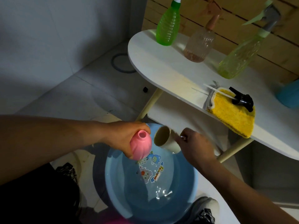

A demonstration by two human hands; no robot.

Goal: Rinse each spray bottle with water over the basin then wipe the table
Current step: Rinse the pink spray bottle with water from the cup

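My left hand [124, 136] grips a pink spray bottle [140, 145] without its head, tilted over the blue basin [186, 188] of water on the floor. Beside it my right hand [195, 144] holds a beige cup [163, 139] by its handle, tipped with its mouth toward the pink bottle. On the white table [161, 65] stand a green spray bottle [169, 24], a clear brownish one [199, 44] and a pale yellow-green one [241, 52]. A black spray head [242, 99] lies on a yellow cloth [233, 115] at the table's front edge.
A blue container [289, 94] sits at the table's right end. A lower shelf [178, 113] runs under the tabletop, just behind my hands. My shoe [205, 209] is next to the basin. A small black object [145, 89] and a ring [123, 63] lie on the tiled floor.
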